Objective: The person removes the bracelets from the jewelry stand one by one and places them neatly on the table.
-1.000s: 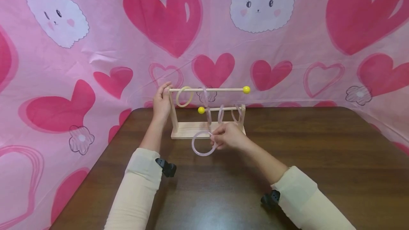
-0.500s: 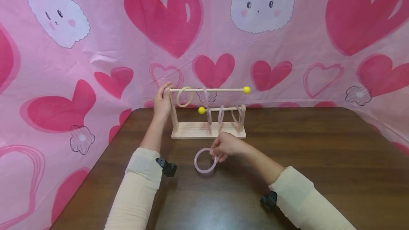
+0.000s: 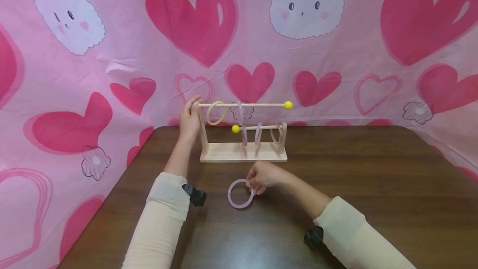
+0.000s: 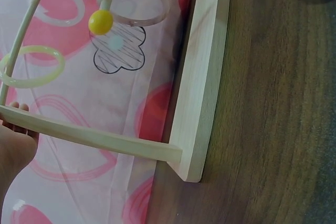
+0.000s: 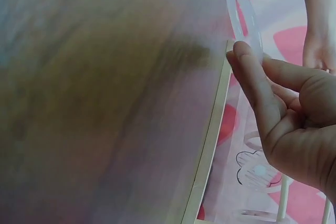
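Observation:
My left hand point(image 3: 189, 119) grips the top of the tall left post point(image 3: 203, 136) of a pale wooden bangle stand point(image 3: 224, 152); in the left wrist view its fingers show behind the post. Just in front of the stand, my right hand point(image 3: 266, 177) pinches a translucent lilac bangle point(image 3: 229, 194) by its right side, between thumb and fingers. The bangle's round opening faces me, low over the table. A yellow bangle point(image 3: 208, 116) and a lilac one hang on the upper rod point(image 3: 265, 105). Several pale bangles hang on the lower rod point(image 3: 266, 127).
Yellow balls cap the rods, the upper one point(image 3: 288, 105) at its right end and the lower one point(image 3: 235, 129) at its left. The dark wooden table point(image 3: 354, 186) reaches back to a pink heart-patterned cloth point(image 3: 354, 49).
My right hand has drawn the lilac bangle toward me and down, away from the front of the stand. My left hand has stayed on the post, and the hanging bangles have not moved.

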Tool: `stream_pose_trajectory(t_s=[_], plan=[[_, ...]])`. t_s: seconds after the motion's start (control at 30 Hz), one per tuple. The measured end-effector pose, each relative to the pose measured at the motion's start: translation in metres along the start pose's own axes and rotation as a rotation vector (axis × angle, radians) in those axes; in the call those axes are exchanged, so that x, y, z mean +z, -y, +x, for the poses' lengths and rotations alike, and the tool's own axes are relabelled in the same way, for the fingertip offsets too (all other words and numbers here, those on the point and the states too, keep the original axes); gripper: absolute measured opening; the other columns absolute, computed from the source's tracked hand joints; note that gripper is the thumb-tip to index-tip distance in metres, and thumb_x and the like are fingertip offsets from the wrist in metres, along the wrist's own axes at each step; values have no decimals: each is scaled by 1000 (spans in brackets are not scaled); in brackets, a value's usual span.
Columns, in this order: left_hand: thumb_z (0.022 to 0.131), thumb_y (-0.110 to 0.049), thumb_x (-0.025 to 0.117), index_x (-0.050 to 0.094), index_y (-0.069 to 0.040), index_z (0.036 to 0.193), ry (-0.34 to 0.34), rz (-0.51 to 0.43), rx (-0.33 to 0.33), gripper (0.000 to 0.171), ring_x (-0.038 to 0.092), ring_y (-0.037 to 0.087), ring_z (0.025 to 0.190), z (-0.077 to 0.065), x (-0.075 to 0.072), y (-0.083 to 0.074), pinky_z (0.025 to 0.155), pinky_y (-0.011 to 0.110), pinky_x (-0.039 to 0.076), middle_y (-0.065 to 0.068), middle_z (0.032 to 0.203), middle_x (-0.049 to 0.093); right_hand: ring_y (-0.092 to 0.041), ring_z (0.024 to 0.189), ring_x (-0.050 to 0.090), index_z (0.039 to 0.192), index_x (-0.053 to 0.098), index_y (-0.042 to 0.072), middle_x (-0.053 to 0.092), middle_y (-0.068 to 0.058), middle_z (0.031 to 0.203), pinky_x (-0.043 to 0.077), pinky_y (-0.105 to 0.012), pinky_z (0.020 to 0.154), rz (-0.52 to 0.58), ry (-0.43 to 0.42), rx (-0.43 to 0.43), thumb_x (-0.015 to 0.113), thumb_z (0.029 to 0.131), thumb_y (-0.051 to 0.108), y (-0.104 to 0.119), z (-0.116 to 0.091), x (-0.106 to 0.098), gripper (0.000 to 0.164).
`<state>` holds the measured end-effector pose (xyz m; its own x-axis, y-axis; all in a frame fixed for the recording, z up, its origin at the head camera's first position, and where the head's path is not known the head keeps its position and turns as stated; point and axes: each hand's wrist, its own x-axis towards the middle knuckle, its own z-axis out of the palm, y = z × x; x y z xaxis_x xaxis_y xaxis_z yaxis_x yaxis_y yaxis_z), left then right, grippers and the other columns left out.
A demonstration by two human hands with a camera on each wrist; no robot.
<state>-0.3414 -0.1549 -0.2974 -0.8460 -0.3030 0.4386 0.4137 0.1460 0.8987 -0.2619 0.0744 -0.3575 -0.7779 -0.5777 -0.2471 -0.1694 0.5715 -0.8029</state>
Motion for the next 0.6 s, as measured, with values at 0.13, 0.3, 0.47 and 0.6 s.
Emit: stream_pose_trajectory(t_s=[0.13,0.3,0.47,0.6], plan=[[98,-16,40,54,-3,125,0,-1,0,33,49,20,110,0,0,0,94,32,36,16,123,56,-19,59,64,92,65,-12,66,-12,69,53,-28,57,-7,-2,12,58,83,-8,-1,1,0,12],[98,-15,40,54,-1,124,-8,-2,5,33,49,19,110,1,1,1,94,31,36,17,123,56,-24,65,66,99,63,-12,66,-12,71,53,-29,60,-7,-14,20,60,82,-6,-1,1,-1,19],[98,-16,40,54,-1,124,-10,1,17,33,49,19,110,1,1,1,93,31,36,17,122,57,-26,70,66,105,61,-13,67,-15,76,53,-30,62,3,-6,22,62,82,-4,1,-1,-2,24],[98,-17,41,55,-3,125,-4,4,11,33,49,19,109,1,1,1,94,31,36,17,123,56,-26,73,66,108,60,-14,68,-17,81,53,-31,64,10,7,16,61,82,-4,1,-3,-2,28]])
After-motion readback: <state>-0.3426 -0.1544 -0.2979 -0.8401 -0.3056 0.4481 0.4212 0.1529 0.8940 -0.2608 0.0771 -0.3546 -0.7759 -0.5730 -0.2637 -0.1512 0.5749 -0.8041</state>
